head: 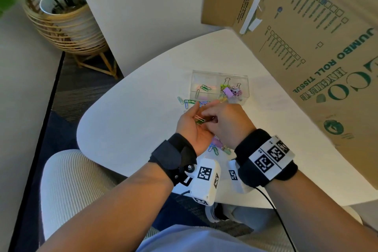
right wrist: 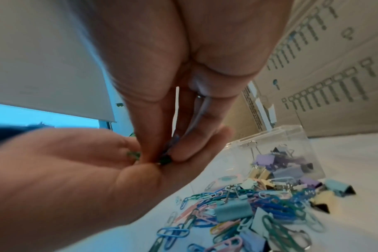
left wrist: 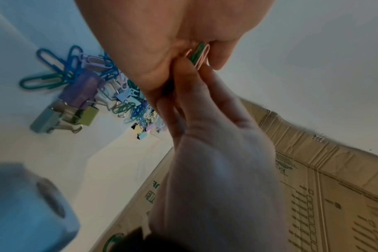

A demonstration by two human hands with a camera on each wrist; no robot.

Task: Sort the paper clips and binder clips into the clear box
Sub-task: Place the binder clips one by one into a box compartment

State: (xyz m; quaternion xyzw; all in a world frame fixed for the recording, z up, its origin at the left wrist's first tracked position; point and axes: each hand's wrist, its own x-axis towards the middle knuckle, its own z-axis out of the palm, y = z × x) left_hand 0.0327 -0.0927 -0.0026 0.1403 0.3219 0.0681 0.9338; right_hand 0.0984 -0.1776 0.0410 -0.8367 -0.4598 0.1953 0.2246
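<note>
My left hand [head: 189, 129] is held palm up over the white table [head: 133, 120], cupped around a few pink and green paper clips [head: 198, 118]. My right hand [head: 227, 122] reaches into that palm, and its thumb and fingers pinch a clip there [right wrist: 165, 156]. In the left wrist view the pink and green clips [left wrist: 200, 54] show between both hands. The clear box [head: 204, 80] stands just beyond the hands. Its left compartment holds a few paper clips, its right one several binder clips [head: 230, 91]. A mixed pile of clips [right wrist: 248, 213] lies on the table under the hands.
A large cardboard carton [head: 306, 47] leans over the table's right side, close to the clear box. A potted plant in a wicker stand [head: 61, 22] sits on the floor at far left. A ribbed white seat [head: 65, 180] is near the table's front edge.
</note>
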